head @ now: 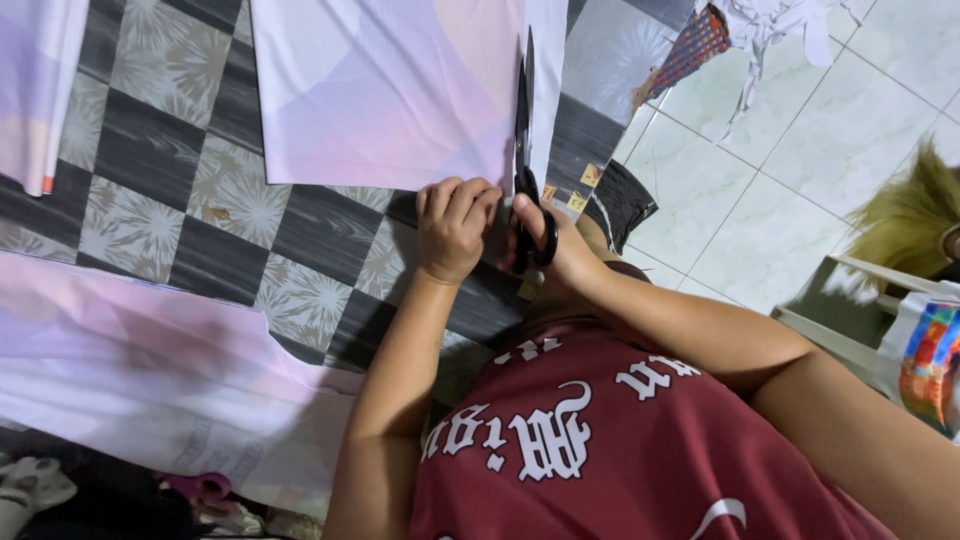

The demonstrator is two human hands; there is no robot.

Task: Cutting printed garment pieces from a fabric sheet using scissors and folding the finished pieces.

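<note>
Scissors (524, 150) with black handles sit in the right hand (560, 245), thumb and fingers threaded through the loops, the long dark blades running up along the edge of a pale pink and lilac fabric panel (385, 90). Whether the blades are parted or closed is hard to tell, since they show nearly edge-on as 1 thin dark line. A narrow white strip (547, 70) lies just to the right of the blades; its top end is cut off by the frame. The left hand (452, 228) presses down on the near edge of the panel, fingers curled over and knuckles up, just beside the scissor handles; its fingertips are hidden under the hand itself.

The panel lies on a mat with a grey and black check pattern (200, 200), which covers part of a white tiled floor (780, 190). A second sheet of the same pale cloth (150, 370) spreads across the lower left, and a third piece (40, 80) is clipped by the left border. Pink scissor handles (205, 488) peep from beneath the lower sheet, blades hidden. The person's maroon shirt (600, 440) fills the bottom. At the right edge, a straw-coloured broom head (905, 215) is only partly in view.
</note>
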